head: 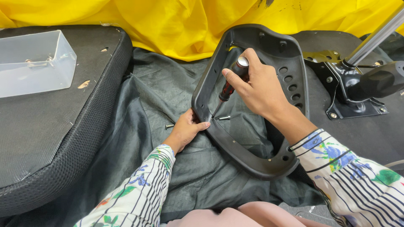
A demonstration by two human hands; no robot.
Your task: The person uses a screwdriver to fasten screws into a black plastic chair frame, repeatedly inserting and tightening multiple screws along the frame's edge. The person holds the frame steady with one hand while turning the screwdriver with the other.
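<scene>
1. Nearest the camera: two patterned sleeves [139, 193] and a pinkish lap at the bottom edge, cut off by the frame.
2. The work piece, a black plastic chair frame [252, 162], lies tilted on dark grey cloth [168, 96], its far rim propped higher.
3. Right hand [259, 86] is clamped round a red-and-black screwdriver [229, 86], palm over the chrome cap; the tip is set down at the frame's inner left edge.
4. Left hand [185, 128] is closed on the frame's left rim, thumb on top, steadying it.
5. Judged step: driving or backing out a screw at that corner. The next move calls for the tip kept seated and square while the frame is held firm.
6. Two loose screws lie on the cloth: one [225, 118] inside the frame, one [169, 125] just beside the left hand.
7. Outward: a seat cushion [50, 138] carrying a clear tray [35, 63], a metal seat mechanism [353, 90], yellow fabric [189, 25] behind.
8. Not determinable: the screw head under the tip, and the tray's small contents.
</scene>
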